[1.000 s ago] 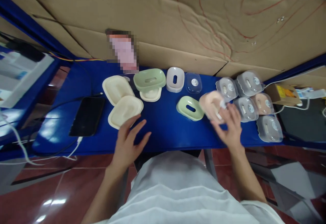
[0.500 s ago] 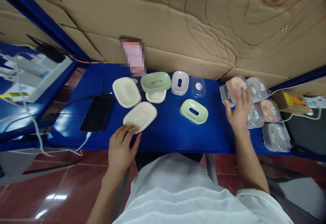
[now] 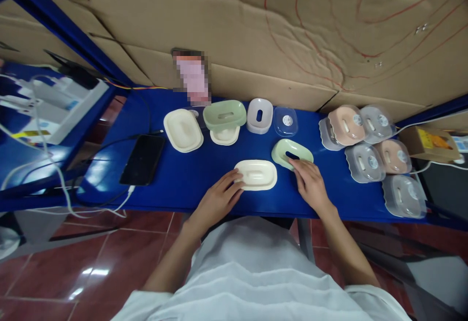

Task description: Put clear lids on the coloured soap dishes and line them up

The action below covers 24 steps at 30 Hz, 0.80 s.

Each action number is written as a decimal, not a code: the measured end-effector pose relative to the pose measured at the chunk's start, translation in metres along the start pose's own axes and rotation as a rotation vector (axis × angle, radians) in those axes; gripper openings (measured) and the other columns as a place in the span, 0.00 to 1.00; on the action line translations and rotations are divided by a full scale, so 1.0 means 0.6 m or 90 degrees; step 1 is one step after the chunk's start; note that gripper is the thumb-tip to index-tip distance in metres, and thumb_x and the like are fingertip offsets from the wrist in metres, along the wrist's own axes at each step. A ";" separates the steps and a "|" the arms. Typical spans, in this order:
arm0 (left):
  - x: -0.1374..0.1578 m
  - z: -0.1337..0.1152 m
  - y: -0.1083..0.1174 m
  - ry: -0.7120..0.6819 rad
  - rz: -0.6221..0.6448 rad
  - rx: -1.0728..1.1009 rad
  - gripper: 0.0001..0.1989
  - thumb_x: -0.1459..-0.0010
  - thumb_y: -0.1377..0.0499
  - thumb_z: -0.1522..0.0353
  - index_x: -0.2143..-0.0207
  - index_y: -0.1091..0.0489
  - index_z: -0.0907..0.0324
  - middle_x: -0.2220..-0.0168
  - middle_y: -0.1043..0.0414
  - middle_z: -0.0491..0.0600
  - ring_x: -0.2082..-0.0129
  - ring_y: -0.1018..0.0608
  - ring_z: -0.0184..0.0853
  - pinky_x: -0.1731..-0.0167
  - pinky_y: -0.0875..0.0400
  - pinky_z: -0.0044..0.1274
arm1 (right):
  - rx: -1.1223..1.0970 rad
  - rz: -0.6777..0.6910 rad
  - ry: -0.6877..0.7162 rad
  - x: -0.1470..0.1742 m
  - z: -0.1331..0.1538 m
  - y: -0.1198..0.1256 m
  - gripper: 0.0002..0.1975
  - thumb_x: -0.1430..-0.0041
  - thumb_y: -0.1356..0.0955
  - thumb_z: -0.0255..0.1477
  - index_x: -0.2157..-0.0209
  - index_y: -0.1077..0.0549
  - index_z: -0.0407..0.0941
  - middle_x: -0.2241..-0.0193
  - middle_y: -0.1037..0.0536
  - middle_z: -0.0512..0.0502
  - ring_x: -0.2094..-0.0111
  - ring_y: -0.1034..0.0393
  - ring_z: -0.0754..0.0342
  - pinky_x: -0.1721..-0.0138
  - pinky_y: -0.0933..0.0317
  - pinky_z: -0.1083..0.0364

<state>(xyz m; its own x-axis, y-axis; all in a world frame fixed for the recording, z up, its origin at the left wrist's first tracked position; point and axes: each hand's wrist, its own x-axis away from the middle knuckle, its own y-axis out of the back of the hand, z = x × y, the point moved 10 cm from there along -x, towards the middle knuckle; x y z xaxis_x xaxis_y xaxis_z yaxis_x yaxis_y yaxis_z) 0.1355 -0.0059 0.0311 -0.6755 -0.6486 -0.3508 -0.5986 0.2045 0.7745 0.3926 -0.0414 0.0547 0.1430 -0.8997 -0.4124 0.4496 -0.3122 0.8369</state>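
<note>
My left hand (image 3: 222, 197) grips the left end of a cream oval dish (image 3: 256, 175) with a raised bar in its middle, low over the front of the table. Just to the right, my right hand (image 3: 310, 180) holds the front edge of a light green oval piece (image 3: 283, 146) with a long slot, fingertips near the slot. The two pieces are close but apart. Behind them stand a whitish slotted piece (image 3: 259, 111) and a clear lid (image 3: 286, 122) with a round label. A darker green dish (image 3: 224, 112) rests on a cream one (image 3: 224, 136).
Another cream dish (image 3: 183, 131) lies left of the green one. A black phone (image 3: 142, 159) with a white cable is farther left. Several clear-lidded boxes, one peach (image 3: 347, 131), are grouped at the right, beside a small cardboard box (image 3: 431, 143). Cardboard (image 3: 256, 38) walls the back.
My left hand has carried the cream dish rightward to the table's middle. My right hand has left the lidded boxes and taken hold of the light green piece, which sits slightly farther right.
</note>
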 end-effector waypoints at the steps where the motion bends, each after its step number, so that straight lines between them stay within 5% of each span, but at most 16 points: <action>1: -0.008 0.000 -0.004 0.004 0.004 -0.002 0.15 0.26 0.43 0.72 0.41 0.28 0.55 0.36 0.27 0.58 0.34 0.24 0.45 0.38 0.21 0.38 | -0.001 -0.006 0.002 0.000 0.004 0.002 0.28 0.25 0.39 0.24 0.28 0.34 0.53 0.41 0.19 0.41 0.41 0.23 0.42 0.40 0.29 0.37; 8: -0.032 0.002 0.006 -0.006 -0.032 -0.045 0.30 0.28 0.39 0.71 0.28 0.39 0.49 0.27 0.39 0.60 0.27 0.32 0.50 0.33 0.27 0.46 | -0.067 0.044 0.099 -0.012 0.097 -0.033 0.34 0.26 0.39 0.20 0.23 0.43 0.55 0.41 0.18 0.43 0.40 0.23 0.46 0.39 0.30 0.41; 15: -0.031 0.001 0.001 -0.035 0.005 -0.064 0.16 0.28 0.39 0.70 0.40 0.25 0.52 0.33 0.27 0.54 0.29 0.29 0.48 0.32 0.27 0.45 | 0.001 0.141 0.184 0.005 0.150 -0.089 0.34 0.27 0.34 0.20 0.24 0.40 0.52 0.39 0.20 0.44 0.39 0.25 0.47 0.35 0.33 0.43; 24: -0.022 0.012 0.000 -0.010 -0.004 -0.084 0.15 0.27 0.41 0.70 0.41 0.24 0.52 0.34 0.26 0.53 0.31 0.27 0.47 0.34 0.25 0.43 | 0.106 0.164 0.268 -0.001 0.167 -0.108 0.26 0.26 0.37 0.19 0.32 0.28 0.47 0.40 0.19 0.42 0.40 0.23 0.48 0.39 0.29 0.46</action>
<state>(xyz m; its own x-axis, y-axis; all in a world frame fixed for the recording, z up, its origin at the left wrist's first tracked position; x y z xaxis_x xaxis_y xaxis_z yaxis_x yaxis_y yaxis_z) 0.1414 0.0077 0.0318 -0.6792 -0.6375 -0.3637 -0.5420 0.1015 0.8342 0.2752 -0.0514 0.0366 0.5885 -0.7635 -0.2661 0.2111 -0.1726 0.9621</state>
